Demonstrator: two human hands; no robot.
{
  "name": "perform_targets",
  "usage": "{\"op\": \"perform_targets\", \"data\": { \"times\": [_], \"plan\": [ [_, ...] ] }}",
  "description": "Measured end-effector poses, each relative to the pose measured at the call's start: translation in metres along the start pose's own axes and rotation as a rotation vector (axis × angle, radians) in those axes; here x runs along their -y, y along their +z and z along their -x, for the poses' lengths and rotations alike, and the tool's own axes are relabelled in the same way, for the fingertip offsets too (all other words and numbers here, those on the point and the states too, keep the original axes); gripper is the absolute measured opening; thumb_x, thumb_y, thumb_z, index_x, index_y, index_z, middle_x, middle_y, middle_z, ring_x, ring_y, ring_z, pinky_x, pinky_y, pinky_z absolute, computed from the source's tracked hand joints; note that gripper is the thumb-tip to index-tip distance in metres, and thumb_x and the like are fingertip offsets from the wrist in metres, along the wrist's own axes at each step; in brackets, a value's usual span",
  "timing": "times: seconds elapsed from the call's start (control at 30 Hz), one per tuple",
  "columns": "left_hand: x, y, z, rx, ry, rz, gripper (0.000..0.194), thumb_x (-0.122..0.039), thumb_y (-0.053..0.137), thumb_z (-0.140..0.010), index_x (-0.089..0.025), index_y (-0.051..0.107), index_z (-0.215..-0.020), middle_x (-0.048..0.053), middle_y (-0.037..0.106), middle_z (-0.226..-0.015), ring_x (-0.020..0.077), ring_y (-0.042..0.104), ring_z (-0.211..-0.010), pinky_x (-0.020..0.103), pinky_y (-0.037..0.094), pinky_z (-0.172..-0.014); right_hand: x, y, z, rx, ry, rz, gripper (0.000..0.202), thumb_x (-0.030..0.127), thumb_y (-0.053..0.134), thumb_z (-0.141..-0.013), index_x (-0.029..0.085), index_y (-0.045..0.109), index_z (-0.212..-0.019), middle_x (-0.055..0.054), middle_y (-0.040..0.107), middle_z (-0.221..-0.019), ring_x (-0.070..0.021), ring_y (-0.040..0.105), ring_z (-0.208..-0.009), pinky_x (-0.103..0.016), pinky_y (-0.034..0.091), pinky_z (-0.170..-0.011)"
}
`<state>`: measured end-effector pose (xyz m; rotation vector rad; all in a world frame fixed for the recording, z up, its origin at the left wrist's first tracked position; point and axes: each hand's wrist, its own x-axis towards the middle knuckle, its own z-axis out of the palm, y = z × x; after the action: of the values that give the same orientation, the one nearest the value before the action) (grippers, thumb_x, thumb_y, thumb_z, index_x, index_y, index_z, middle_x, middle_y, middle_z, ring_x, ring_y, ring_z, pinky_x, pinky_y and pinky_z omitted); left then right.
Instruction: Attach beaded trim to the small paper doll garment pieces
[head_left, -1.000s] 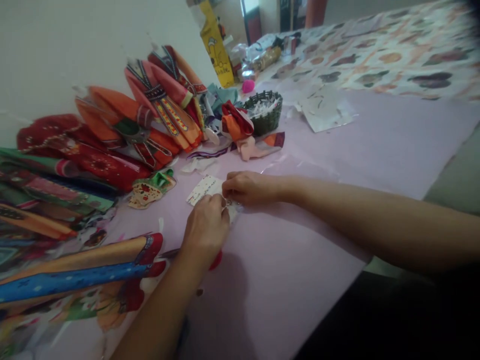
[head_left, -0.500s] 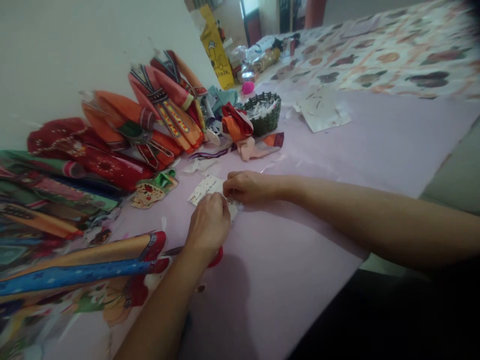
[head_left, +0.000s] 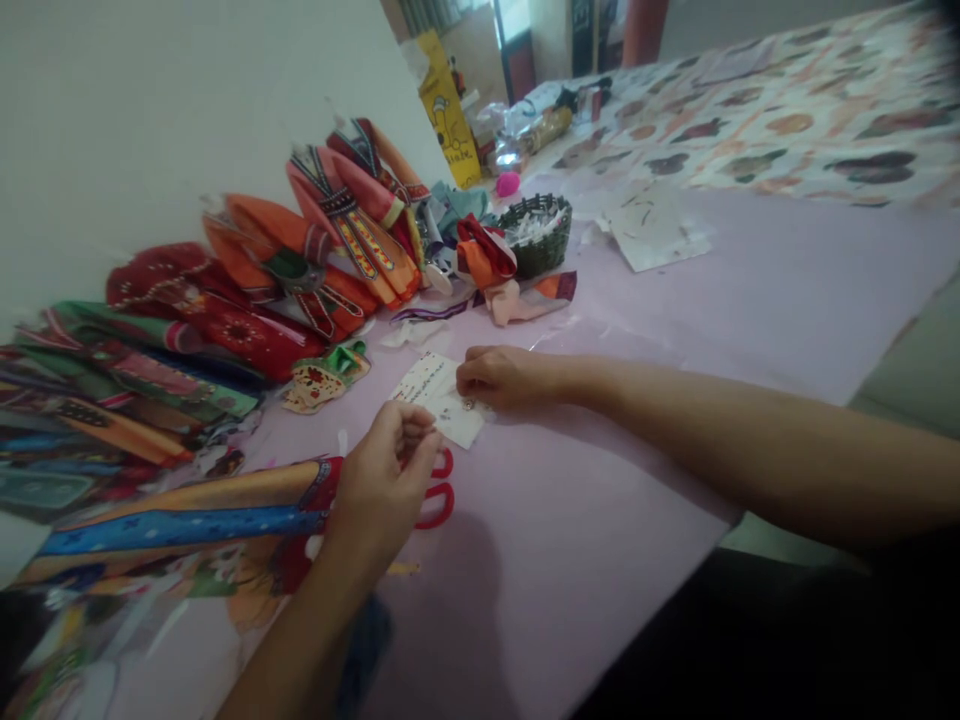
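A white card [head_left: 459, 428] with rows of small dark and reddish marks lies on the pink-covered table. At its right edge is my right hand [head_left: 499, 378], fingers pinched together above a tiny item too small to name. My left hand [head_left: 390, 465] hovers just left of the card, its fingers loosely curled; whether anything small sits between the fingertips is unclear. Beside it, red scissor handles [head_left: 439, 505] rest on the table, the rest hidden behind the hand.
Small colourful garments [head_left: 240, 320] lean along the wall at the left. A dark green basket [head_left: 541, 245] with white scraps stands behind the card, near folded cloths [head_left: 484, 255]. Farther right lies a white sheet [head_left: 652, 235]. A blue and orange cloth piece [head_left: 202, 520] lies at the left front.
My left hand has drawn back from the card toward the left and its fingers have loosened, uncovering more of the card and the red handles. My right hand stays at the card.
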<state>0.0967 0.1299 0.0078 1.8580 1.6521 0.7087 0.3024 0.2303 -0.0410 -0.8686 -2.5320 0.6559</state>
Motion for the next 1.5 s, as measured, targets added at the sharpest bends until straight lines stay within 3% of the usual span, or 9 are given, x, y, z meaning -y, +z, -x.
{"op": "perform_targets", "data": {
  "times": [0.1,0.3,0.47,0.6,0.73,0.83,1.0,1.23,1.5],
  "plan": [
    [0.002,-0.006,0.026,0.034,-0.069,0.121,0.020,-0.033,0.067,-0.086,-0.022,0.058,-0.099,0.001,0.067,-0.091,0.0195,0.068,-0.087,0.033,0.053,-0.082,0.000,0.001,0.002,-0.011,0.001,-0.004,0.017,0.008,0.054,-0.095,0.013,0.069,-0.094,-0.012,0.063,-0.100,-0.0171,0.057,-0.082,-0.029,0.045,-0.081],
    [-0.001,-0.015,0.069,0.066,-0.202,0.197,0.011,-0.033,0.065,-0.088,-0.022,0.063,-0.088,-0.001,0.067,-0.080,0.0180,0.065,-0.079,0.027,0.047,-0.069,0.004,0.005,0.006,-0.052,-0.015,0.018,0.017,0.008,0.054,-0.091,0.014,0.070,-0.098,-0.012,0.064,-0.100,-0.0177,0.058,-0.081,-0.029,0.044,-0.077],
    [0.020,-0.023,0.087,0.095,-0.133,0.169,0.008,-0.029,0.061,-0.092,-0.023,0.064,-0.089,-0.001,0.066,-0.082,0.0175,0.064,-0.080,0.030,0.047,-0.074,0.008,0.007,0.008,-0.116,-0.023,0.048,0.026,0.009,0.054,-0.090,0.013,0.068,-0.111,-0.013,0.063,-0.107,-0.0183,0.059,-0.080,-0.031,0.044,-0.075],
    [0.033,-0.028,0.098,0.081,-0.098,0.140,0.007,-0.027,0.060,-0.091,-0.023,0.065,-0.091,0.000,0.066,-0.082,0.0176,0.064,-0.081,0.029,0.046,-0.072,0.014,0.005,0.009,-0.208,-0.026,0.041,0.024,0.009,0.053,-0.091,0.011,0.067,-0.111,-0.014,0.065,-0.108,-0.0181,0.062,-0.082,-0.031,0.046,-0.077],
    [0.031,-0.031,0.107,0.064,-0.083,0.152,0.007,-0.027,0.061,-0.092,-0.023,0.065,-0.089,-0.002,0.064,-0.077,0.0160,0.063,-0.076,0.028,0.046,-0.071,0.042,0.005,0.014,-0.293,-0.073,-0.016,0.020,0.010,0.052,-0.094,0.011,0.066,-0.108,-0.011,0.067,-0.101,-0.0158,0.063,-0.082,-0.027,0.048,-0.076],
    [0.024,-0.030,0.110,0.042,-0.092,0.174,0.006,-0.025,0.061,-0.090,-0.023,0.065,-0.094,-0.002,0.066,-0.078,0.0164,0.064,-0.076,0.028,0.048,-0.071,0.077,0.010,0.020,-0.293,-0.216,-0.216,0.013,0.017,0.057,-0.097,0.012,0.067,-0.103,-0.007,0.068,-0.092,-0.0144,0.062,-0.079,-0.026,0.049,-0.074],
    [0.008,-0.023,0.104,-0.011,-0.103,0.224,0.012,-0.025,0.061,-0.088,-0.023,0.061,-0.100,0.000,0.070,-0.090,0.0167,0.067,-0.078,0.029,0.050,-0.071,0.114,0.025,0.027,-0.027,-0.322,-0.408,0.025,0.037,0.070,-0.094,0.013,0.065,-0.098,-0.006,0.067,-0.091,-0.0144,0.060,-0.079,-0.027,0.049,-0.073],
    [0.003,-0.013,0.088,-0.003,-0.076,0.145,0.007,-0.021,0.055,-0.082,-0.023,0.054,-0.090,0.001,0.067,-0.085,0.0185,0.066,-0.075,0.032,0.050,-0.069,0.104,0.029,0.028,0.015,-0.231,-0.434,0.016,0.029,0.066,-0.093,0.015,0.060,-0.088,-0.002,0.063,-0.081,-0.0128,0.056,-0.071,-0.026,0.044,-0.066],
    [0.009,-0.008,0.081,-0.007,-0.092,0.194,0.009,-0.025,0.060,-0.087,-0.022,0.059,-0.096,0.001,0.069,-0.090,0.0186,0.068,-0.081,0.034,0.052,-0.074,0.101,0.024,0.028,0.021,-0.208,-0.404,0.009,0.021,0.060,-0.092,0.015,0.060,-0.086,-0.001,0.062,-0.078,-0.0116,0.053,-0.068,-0.025,0.042,-0.064]
  ]
}}
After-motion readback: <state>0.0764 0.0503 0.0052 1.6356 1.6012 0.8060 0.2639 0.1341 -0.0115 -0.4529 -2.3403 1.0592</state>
